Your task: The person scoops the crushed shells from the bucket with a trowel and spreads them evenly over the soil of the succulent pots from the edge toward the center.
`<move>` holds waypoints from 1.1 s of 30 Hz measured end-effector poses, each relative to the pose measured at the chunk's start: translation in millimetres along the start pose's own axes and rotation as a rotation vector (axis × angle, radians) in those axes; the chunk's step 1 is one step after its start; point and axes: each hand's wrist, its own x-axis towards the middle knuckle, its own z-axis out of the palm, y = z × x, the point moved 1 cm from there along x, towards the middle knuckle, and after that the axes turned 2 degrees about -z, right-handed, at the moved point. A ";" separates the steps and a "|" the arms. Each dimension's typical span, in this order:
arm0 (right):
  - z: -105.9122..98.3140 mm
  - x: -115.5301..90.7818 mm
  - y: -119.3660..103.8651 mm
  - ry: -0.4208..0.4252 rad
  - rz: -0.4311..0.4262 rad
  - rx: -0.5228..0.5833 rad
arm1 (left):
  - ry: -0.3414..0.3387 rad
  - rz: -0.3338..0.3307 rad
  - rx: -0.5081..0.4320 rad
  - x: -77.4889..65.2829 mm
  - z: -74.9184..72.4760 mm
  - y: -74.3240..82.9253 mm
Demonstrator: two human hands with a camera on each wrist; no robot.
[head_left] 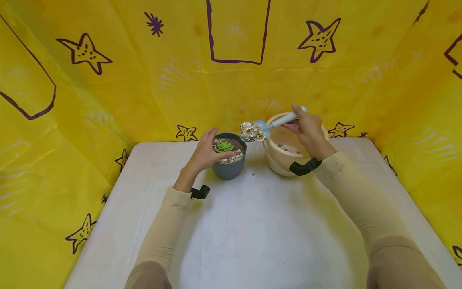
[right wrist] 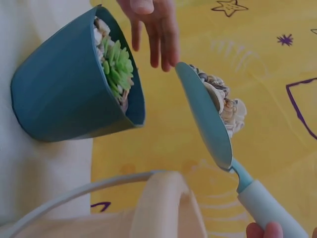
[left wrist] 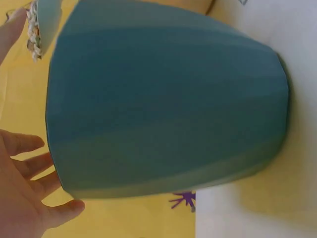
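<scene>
My right hand (head_left: 309, 130) grips the pale handle of a small light-blue trowel (right wrist: 205, 116). Shells and small stones (head_left: 251, 131) are heaped on its blade, which is held between the two containers, near the pot's rim. A dark blue-green plant pot (head_left: 229, 170) stands on the table, with a green succulent (right wrist: 118, 67) among shells and pebbles inside. My left hand (head_left: 206, 151) is at the pot's left rim, thumb and fingers spread apart and loosely extended. In the left wrist view, the pot (left wrist: 168, 99) hides part of those fingers.
A cream bucket (head_left: 276, 162) stands just right of the pot, under my right hand, with some shells left inside. One tiny bit (head_left: 253, 175) lies on the white tabletop (head_left: 252, 224) between them. Yellow patterned cloth (head_left: 231, 84) closes off the back and sides.
</scene>
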 end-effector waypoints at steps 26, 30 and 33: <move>15.4 0.4 28.6 -0.129 0.102 -0.075 | -0.187 -0.075 -0.190 4.3 -3.0 -54.3; 15.8 1.5 30.6 -0.128 0.101 -0.082 | -0.223 -0.089 -0.212 4.7 -1.1 -57.1; 15.8 1.7 31.4 -0.121 0.105 -0.086 | -0.249 -0.098 -0.217 4.1 -0.2 -57.2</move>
